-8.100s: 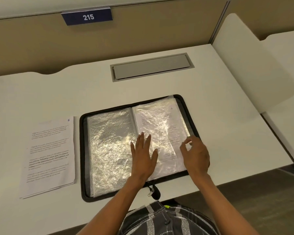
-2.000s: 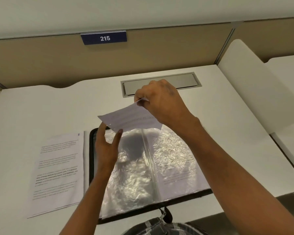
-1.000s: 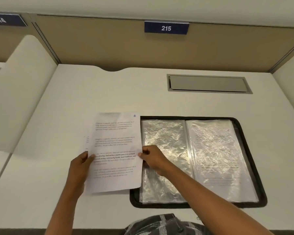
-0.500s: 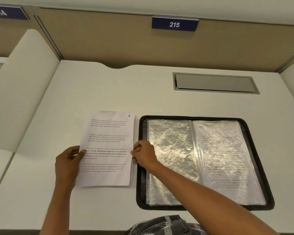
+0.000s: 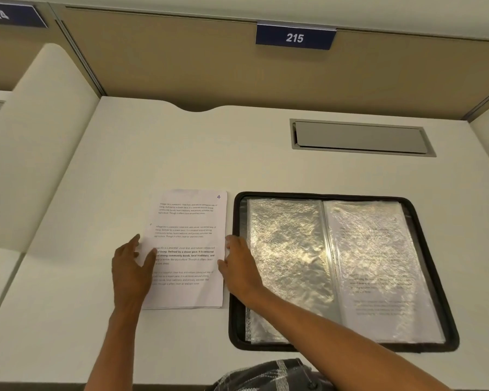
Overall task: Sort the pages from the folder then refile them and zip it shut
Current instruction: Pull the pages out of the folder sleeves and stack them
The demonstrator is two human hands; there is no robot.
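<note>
Resting flat on our desk (image 5: pixel 181 153), the stack of pages (image 5: pixel 188 235) lies between our hands, top sheet numbered 4. Our left hand (image 5: pixel 132 273) lays straight, spread fingers on its left edge, gripping nothing. Our right hand (image 5: pixel 239 266) touches the right edge with bent fingers; we cannot tell whether it pinches. Just right of that hand the folder (image 5: pixel 322 195) lies open.

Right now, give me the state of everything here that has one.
Folder: unzipped, lying open.
Left sleeve: looks empty.
Right sleeve: holds a printed page.
Paper stack: outside folder, page 4 on top.
Left hand: flat on stack.
Right hand: at stack's right edge, grip unclear.
</note>
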